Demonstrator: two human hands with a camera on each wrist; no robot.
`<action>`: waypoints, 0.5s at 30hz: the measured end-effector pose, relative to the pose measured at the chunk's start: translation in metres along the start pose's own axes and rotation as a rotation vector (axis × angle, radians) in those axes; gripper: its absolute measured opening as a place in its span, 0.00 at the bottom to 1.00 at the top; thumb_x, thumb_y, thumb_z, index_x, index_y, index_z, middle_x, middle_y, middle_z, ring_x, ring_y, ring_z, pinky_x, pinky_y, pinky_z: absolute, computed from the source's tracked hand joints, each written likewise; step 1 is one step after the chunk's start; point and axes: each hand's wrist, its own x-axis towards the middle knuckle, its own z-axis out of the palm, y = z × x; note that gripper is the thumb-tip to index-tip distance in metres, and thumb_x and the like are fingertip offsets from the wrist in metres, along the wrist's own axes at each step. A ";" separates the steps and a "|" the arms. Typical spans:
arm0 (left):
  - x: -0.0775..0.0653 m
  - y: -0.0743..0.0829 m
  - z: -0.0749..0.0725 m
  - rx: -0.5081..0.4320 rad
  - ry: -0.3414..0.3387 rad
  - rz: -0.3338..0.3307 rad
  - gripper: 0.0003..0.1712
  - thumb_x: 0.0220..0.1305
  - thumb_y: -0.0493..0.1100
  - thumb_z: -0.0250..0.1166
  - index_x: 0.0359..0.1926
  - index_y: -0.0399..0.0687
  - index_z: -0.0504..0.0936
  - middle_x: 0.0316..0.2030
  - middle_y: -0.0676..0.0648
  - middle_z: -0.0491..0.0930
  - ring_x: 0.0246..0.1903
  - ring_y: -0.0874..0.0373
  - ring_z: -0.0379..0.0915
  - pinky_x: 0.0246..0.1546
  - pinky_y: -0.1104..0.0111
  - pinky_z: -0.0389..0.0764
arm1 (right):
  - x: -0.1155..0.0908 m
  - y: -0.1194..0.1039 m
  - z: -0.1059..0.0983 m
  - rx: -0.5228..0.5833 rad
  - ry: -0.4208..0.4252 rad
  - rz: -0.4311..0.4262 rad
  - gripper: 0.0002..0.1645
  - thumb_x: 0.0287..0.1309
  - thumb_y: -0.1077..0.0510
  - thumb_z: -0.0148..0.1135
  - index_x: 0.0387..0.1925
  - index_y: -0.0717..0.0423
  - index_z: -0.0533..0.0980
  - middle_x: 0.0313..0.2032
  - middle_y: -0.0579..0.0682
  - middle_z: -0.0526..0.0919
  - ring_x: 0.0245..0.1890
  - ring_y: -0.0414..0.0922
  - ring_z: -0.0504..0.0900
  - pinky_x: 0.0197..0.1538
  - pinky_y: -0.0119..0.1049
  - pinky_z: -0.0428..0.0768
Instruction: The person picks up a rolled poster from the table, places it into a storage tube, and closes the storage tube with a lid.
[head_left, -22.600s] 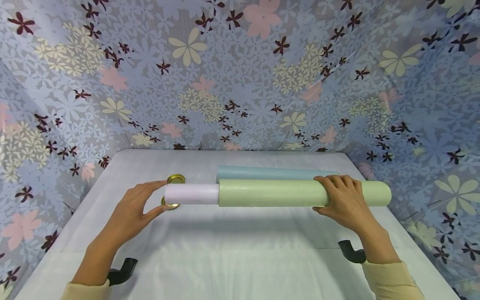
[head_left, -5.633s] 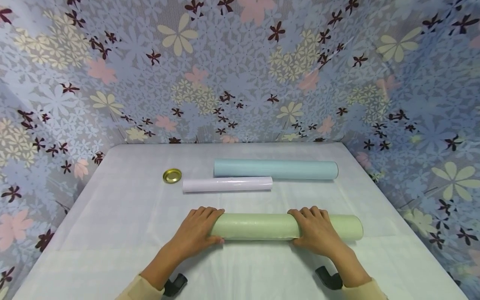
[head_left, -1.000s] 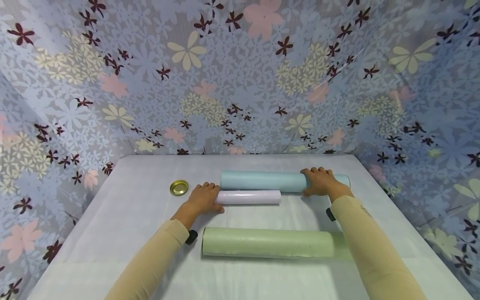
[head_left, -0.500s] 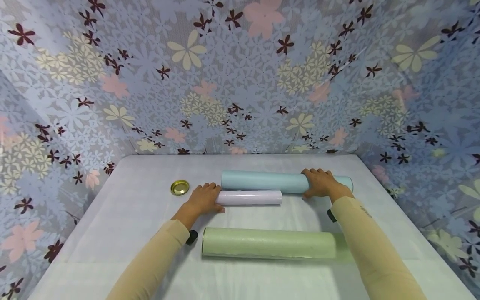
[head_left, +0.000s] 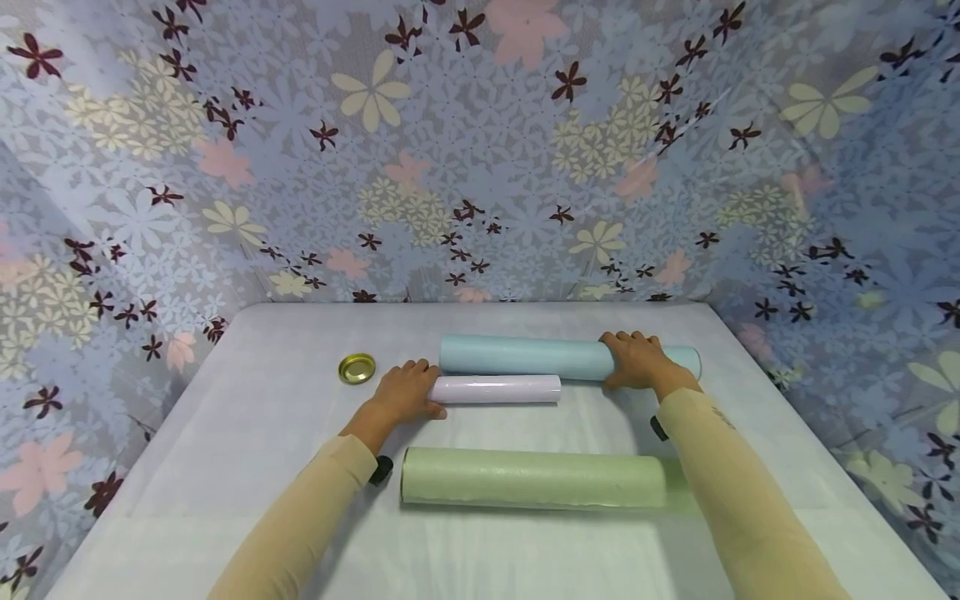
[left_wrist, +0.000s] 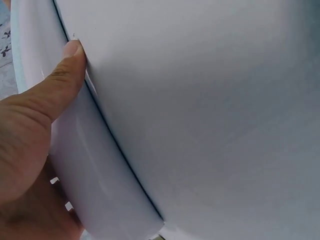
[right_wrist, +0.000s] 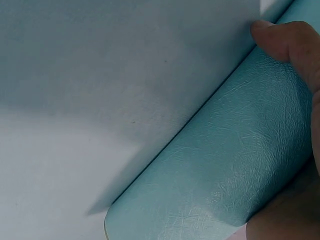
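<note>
A thin, glossy pale-lilac tube [head_left: 498, 389] lies on the table, and my left hand [head_left: 403, 393] grips its left end, thumb on the near side. In the left wrist view the thumb [left_wrist: 60, 82] lies along the lilac tube [left_wrist: 95, 150] where it meets the cloth. Just behind it lies a thicker light-blue tube [head_left: 525, 357]. My right hand [head_left: 636, 361] grips that one toward its right end. The right wrist view has the thumb and fingers around the textured blue tube [right_wrist: 215, 145]. The largest tube, pale green [head_left: 532, 479], lies in front, its right end under my right sleeve.
A round gold lid [head_left: 356, 367] lies left of the lilac tube. White cloth [head_left: 225, 475] covers the table. A flowered curtain [head_left: 480, 167] rises behind and along both sides. My right forearm [head_left: 750, 500] passes over the green tube's right end.
Over the last second both hands keep their grips and the tubes stay put; only the view shifts slightly. Earlier, both hands held the green tube; before that, the lilac tube stuck out of the green one.
</note>
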 end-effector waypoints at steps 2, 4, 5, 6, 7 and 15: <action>0.000 0.000 0.000 -0.003 0.000 0.005 0.40 0.52 0.62 0.68 0.60 0.46 0.70 0.55 0.43 0.73 0.55 0.47 0.69 0.55 0.53 0.72 | -0.001 0.000 0.001 0.008 0.001 0.002 0.49 0.38 0.46 0.75 0.62 0.56 0.64 0.58 0.63 0.73 0.57 0.64 0.68 0.57 0.67 0.62; 0.001 0.000 0.001 -0.003 0.000 0.007 0.40 0.52 0.62 0.67 0.60 0.46 0.70 0.55 0.43 0.73 0.54 0.48 0.69 0.55 0.54 0.72 | -0.002 0.000 0.001 0.012 0.004 0.000 0.49 0.38 0.46 0.75 0.62 0.56 0.65 0.58 0.63 0.73 0.57 0.64 0.68 0.56 0.67 0.62; 0.001 0.000 0.002 -0.003 0.005 0.009 0.40 0.52 0.62 0.68 0.60 0.46 0.70 0.55 0.43 0.73 0.54 0.48 0.70 0.54 0.54 0.72 | -0.002 0.000 0.001 0.013 0.007 -0.002 0.49 0.38 0.46 0.75 0.62 0.56 0.64 0.58 0.64 0.73 0.57 0.65 0.68 0.56 0.67 0.62; 0.001 -0.001 0.002 -0.001 0.009 0.010 0.40 0.51 0.62 0.68 0.60 0.46 0.70 0.54 0.43 0.74 0.54 0.48 0.70 0.54 0.54 0.72 | -0.002 0.000 0.001 0.012 0.008 -0.002 0.49 0.38 0.46 0.75 0.62 0.55 0.64 0.58 0.64 0.73 0.57 0.65 0.68 0.56 0.66 0.62; 0.002 -0.001 0.003 0.003 0.013 0.011 0.40 0.51 0.62 0.67 0.60 0.46 0.70 0.54 0.43 0.74 0.53 0.48 0.70 0.53 0.54 0.73 | -0.002 0.000 0.001 0.012 0.009 -0.002 0.49 0.38 0.46 0.75 0.62 0.55 0.64 0.58 0.64 0.72 0.57 0.65 0.68 0.56 0.66 0.62; 0.001 -0.002 0.006 0.004 0.026 0.015 0.39 0.52 0.62 0.67 0.59 0.46 0.70 0.54 0.43 0.74 0.53 0.48 0.70 0.53 0.54 0.73 | -0.002 0.001 0.001 0.015 0.014 -0.006 0.48 0.37 0.45 0.75 0.61 0.54 0.65 0.57 0.63 0.73 0.57 0.64 0.68 0.55 0.66 0.62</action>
